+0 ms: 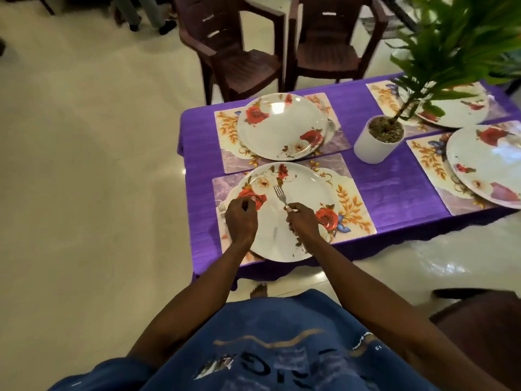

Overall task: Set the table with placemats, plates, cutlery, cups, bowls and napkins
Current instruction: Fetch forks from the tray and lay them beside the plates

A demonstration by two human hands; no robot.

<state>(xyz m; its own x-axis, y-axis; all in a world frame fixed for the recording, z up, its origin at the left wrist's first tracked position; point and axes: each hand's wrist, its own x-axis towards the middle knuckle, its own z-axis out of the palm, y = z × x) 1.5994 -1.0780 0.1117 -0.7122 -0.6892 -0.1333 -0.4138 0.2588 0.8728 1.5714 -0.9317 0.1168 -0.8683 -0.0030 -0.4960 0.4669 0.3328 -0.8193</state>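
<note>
A low table with a purple cloth [394, 182] carries several floral placemats, each under a white plate printed with red roses. The near-left plate [307, 190] lies on its placemat [355, 210]. My right hand [303, 221] is over this plate, closed on the handle of a fork [280, 193] whose tines point away from me. My left hand [241, 218] hovers at the plate's left rim, fingers curled around something shiny and blurred, possibly more cutlery [222, 206]. A second plate [282, 128] sits just beyond.
A white pot [372, 145] with a green plant stands mid-table. Two more plates [485, 167] lie on mats at the right. Two brown plastic chairs [239, 52] stand beyond the table, and another chair [479, 325] is at my right. A person's legs show far left.
</note>
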